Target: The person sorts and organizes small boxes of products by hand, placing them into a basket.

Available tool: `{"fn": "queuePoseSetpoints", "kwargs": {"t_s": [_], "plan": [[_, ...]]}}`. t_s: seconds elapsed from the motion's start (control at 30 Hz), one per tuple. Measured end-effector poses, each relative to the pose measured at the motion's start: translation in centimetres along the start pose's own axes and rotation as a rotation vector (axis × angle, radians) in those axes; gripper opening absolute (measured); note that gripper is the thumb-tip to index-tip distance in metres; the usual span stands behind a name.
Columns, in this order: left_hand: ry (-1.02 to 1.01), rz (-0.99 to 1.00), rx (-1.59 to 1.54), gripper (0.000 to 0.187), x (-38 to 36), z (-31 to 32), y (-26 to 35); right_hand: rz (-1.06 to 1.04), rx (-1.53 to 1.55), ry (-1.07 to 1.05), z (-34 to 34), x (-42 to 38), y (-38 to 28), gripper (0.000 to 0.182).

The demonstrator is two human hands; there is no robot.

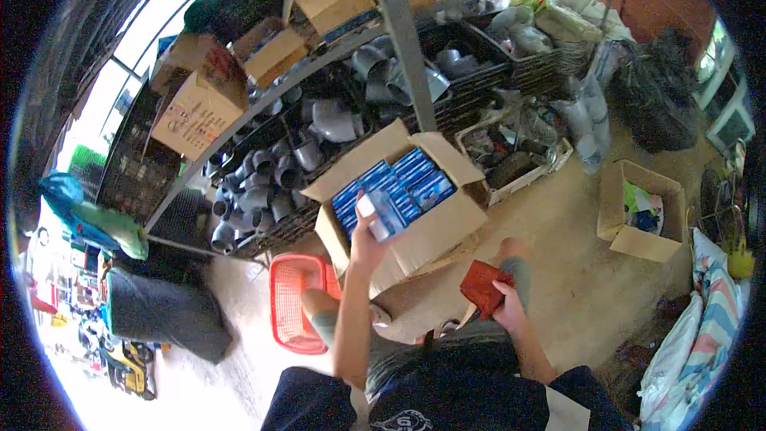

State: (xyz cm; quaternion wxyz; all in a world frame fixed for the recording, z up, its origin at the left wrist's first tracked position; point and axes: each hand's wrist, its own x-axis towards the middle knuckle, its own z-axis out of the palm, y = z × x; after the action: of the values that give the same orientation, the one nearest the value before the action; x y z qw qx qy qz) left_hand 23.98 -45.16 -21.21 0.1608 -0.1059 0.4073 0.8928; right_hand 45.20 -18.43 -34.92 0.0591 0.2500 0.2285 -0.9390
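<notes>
**Holding a pale blue packet at an open carton, with a red-brown square lower down**

Nearest, right of bottom centre: gripping a red-brown square (483,289) by its right edge in the right hand (508,307). Cannot tell its material.

At the centre of the frame: holding a pale blue packet (384,217) in the left hand (368,247), above the near left part of an open carton (439,243). Too blurred to read. Packed inside the carton: rows of blue boxes (415,168).

Left of bottom centre: standing beside a red basket (276,303), partly hidden behind a knee.

At lower right: lying along the edge, a striped sack (710,303).

Right of the carton: set on the floor, a shallow tray (533,177) full of mixed items, then a smaller carton (646,244) with green and white pieces inside.

Farther, from left to upper centre: heaped behind a metal post (403,40) and to its left, grey pipe fittings (335,121).

Farthest, at upper right: slumped, a black bag (658,96).
</notes>
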Motion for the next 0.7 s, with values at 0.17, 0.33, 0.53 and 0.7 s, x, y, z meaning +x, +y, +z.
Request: {"fn": "queuePoseSetpoints", "kwargs": {"t_s": [0.17,0.33,0.53,0.7], "plan": [[-0.129,-0.06,-0.566,0.064,-14.4,-2.5,-2.6,-0.118,-0.166,-0.012,5.8,-3.8,0.6,0.055],[-0.022,-0.034,-0.48,0.069,-21.1,-5.3,-5.7,-0.573,-1.149,-0.504,19.1,-8.6,1.0,0.059],[0.265,0.236,-0.124,0.062,-23.6,-1.8,-2.0,-0.745,-1.752,-1.048,27.3,-9.4,7.7,0.064],[0.464,0.41,-0.043,0.05,-22.6,-4.2,-1.5,-0.605,-1.724,-1.147,25.6,-10.4,9.5,0.068]]}}
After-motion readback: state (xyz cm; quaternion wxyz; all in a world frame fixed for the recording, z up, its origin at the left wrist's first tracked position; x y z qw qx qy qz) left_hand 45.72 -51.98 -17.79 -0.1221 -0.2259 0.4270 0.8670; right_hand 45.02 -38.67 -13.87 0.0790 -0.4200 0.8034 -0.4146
